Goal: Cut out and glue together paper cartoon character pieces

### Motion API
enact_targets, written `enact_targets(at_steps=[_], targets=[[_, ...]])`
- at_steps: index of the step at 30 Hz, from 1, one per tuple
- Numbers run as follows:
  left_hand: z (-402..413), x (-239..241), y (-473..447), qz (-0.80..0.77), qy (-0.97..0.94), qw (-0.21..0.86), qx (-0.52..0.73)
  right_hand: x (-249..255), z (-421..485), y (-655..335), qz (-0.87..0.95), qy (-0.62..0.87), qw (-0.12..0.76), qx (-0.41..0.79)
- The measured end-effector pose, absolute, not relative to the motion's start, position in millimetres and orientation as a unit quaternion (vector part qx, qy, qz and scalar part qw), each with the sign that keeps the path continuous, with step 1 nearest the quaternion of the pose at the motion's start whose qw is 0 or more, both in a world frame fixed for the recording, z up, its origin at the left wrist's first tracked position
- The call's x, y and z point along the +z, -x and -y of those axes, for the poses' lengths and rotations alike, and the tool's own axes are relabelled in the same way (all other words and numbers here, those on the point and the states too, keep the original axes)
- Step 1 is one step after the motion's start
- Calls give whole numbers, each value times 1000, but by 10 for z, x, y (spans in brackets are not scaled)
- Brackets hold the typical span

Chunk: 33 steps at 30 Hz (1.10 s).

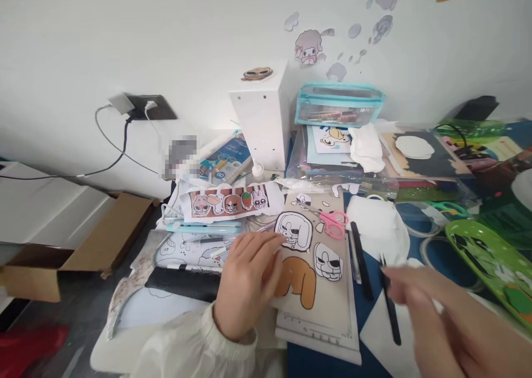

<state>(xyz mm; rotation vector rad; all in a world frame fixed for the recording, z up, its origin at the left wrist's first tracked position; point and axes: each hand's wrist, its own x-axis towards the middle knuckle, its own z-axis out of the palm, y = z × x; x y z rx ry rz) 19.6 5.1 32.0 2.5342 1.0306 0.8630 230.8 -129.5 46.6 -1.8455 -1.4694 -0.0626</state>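
Note:
My left hand (245,281) rests on the grey cutting mat (332,317), fingers loosely curled over the brown paper cut-out (299,281). Its fingertips lie beside a white cartoon-face cut-out (294,231); a second face cut-out (328,261) sits to the right. My right hand (432,311) is blurred by motion at the lower right, close to a thin black pen (390,306). Whether it grips the pen cannot be made out. Pink scissors (334,223) lie at the top of the mat.
A white box (264,117), a teal pencil case (338,103) and stacked papers stand at the back. A strip of printed characters (226,202) lies left of the mat. A green tray (494,261) sits at right, a cardboard box (75,245) at left.

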Motion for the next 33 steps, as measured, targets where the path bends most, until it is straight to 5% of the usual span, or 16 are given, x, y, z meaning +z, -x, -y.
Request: enact_targets(at_steps=[10, 19, 33], targets=[[-458, 193, -387, -468, -854, 170, 149, -47, 811, -2403, 546, 750, 371, 44], [-487, 189, -390, -508, -751, 382, 182, -67, 842, -2429, 490, 777, 374, 125], [-512, 147, -362, -505, -712, 446, 198, -78, 869, -2430, 492, 772, 377, 139]])
